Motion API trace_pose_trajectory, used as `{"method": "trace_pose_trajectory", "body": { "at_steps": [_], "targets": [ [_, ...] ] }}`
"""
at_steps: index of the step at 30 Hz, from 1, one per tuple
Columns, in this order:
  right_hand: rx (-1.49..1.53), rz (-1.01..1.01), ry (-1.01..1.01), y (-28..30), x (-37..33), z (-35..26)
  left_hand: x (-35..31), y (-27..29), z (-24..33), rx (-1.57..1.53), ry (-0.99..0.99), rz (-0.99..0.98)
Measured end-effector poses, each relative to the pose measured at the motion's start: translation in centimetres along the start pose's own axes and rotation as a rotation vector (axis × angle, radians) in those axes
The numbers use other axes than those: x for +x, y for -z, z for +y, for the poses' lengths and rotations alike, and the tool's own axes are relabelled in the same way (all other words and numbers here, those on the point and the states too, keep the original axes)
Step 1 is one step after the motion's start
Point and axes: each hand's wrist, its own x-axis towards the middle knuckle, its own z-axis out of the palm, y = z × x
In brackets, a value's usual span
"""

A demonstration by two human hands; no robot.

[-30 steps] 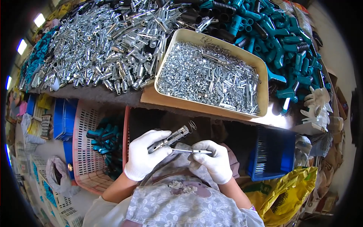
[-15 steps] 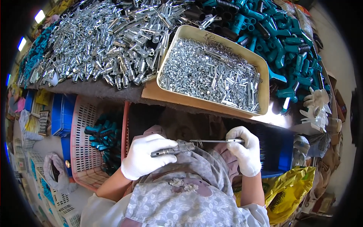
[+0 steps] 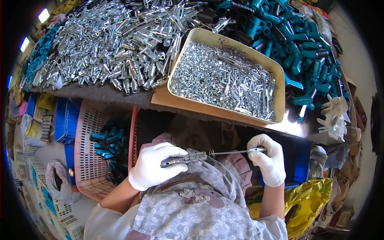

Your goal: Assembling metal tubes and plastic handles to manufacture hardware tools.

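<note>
My left hand [image 3: 154, 166], in a white glove, grips a grey metal tube piece [image 3: 185, 159] held level above my lap. My right hand [image 3: 269, 158], also gloved, holds a thin metal rod [image 3: 234, 152] by its right end. The rod points left and its tip, with a small spring-like end, meets the mouth of the tube piece. Both hands are below the table edge, in front of the tan tray [image 3: 200, 105] full of small silver parts.
A heap of silver metal tubes [image 3: 120, 44] covers the table's left and middle. Teal plastic handles [image 3: 298, 44] pile at the right. A pink basket [image 3: 90, 160] with teal-handled pieces stands at my left. White gloves [image 3: 334, 114], a blue crate [image 3: 298, 168] and a yellow bag [image 3: 306, 204] lie at my right.
My right hand has moved out to the right, drawing the thin rod away from my left hand until only its tip is at the tube piece. My left hand has stayed almost still.
</note>
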Motion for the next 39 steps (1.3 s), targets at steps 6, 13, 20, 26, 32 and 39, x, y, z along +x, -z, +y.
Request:
{"method": "trace_pose_trajectory", "body": {
  "at_steps": [6, 13, 20, 26, 32, 39],
  "targets": [
    [-0.095, -0.173, 0.045, -2.5, 0.8, -0.2, 0.5, -1.3, 0.4, -0.059, -0.016, -0.022],
    [-0.194, -0.367, 0.307, -4.6, 1.3, 2.0, 0.4, -1.4, 0.0, -0.099, -0.001, -0.021],
    [-0.284, -0.368, 0.429, -5.1, 1.7, 2.0, 0.2, -3.2, -0.9, -0.177, 0.021, -0.004],
    [-0.126, -0.217, 0.613, 0.5, 4.6, -2.9, 0.7, -2.8, -0.9, -0.379, 0.019, 0.169],
    [-0.661, 0.486, 0.644, 12.0, 19.0, -5.5, 1.1, -2.1, -1.1, -0.263, 0.025, 0.167],
    [-1.33, 0.553, 0.293, 13.9, 31.0, -5.1, 1.1, -2.2, -0.9, -0.274, 0.058, 0.134]
  ]
}}
